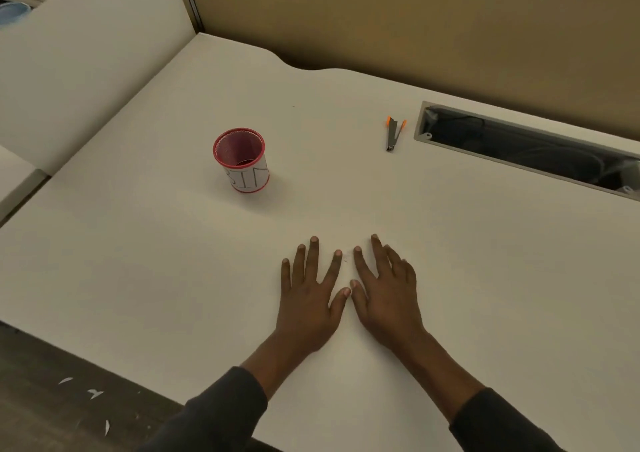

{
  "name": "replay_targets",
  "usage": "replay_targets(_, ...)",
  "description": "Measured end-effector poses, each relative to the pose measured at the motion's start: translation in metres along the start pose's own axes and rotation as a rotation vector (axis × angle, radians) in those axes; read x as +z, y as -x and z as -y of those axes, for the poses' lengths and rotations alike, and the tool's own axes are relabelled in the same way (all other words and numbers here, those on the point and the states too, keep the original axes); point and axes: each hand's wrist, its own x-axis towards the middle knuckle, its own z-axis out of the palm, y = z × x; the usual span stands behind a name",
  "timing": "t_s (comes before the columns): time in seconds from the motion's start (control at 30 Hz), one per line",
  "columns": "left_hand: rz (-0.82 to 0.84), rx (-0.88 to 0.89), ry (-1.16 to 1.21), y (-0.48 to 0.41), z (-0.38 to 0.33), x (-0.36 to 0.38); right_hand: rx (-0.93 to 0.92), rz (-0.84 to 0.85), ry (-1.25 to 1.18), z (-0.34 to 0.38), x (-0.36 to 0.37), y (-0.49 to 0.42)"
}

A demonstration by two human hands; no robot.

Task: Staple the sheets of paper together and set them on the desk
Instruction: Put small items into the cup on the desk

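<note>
White desk (138, 243); red mesh cup (239, 158), white label; grey stapler (393, 134), orange tips; dark sleeves (221, 413).

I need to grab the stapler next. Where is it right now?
The stapler lies on the desk toward the far right, just left of the cable slot, right of the red cup.

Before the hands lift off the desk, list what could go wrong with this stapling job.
1. No sheets are visible on the desk, so there may be nothing to staple.
2. The stapler lies beside the open cable slot; a clumsy reach could knock it in.
3. Both hands, left and right, rest flat and empty, well short of the stapler.
</note>
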Motion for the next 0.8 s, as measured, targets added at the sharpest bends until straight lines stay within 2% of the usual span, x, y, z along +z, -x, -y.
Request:
replay_targets(0.23,-0.035,-0.056,0.036,-0.002,0.014,0.0,0.029,-0.135,-0.098,0.004,0.0,-0.024)
replay_targets(0.43,-0.071,-0.055,0.035,-0.002,0.014,0.004,-0.092,-0.234,-0.128,0.019,0.003,-0.034)
replay_targets(0.63,-0.071,-0.053,0.031,-0.002,0.013,0.004,-0.225,-0.222,0.018,0.021,0.001,-0.04)
replay_targets(0.8,-0.062,-0.048,0.029,-0.002,0.013,0.003,-0.313,-0.222,0.05,0.019,-0.001,-0.044)
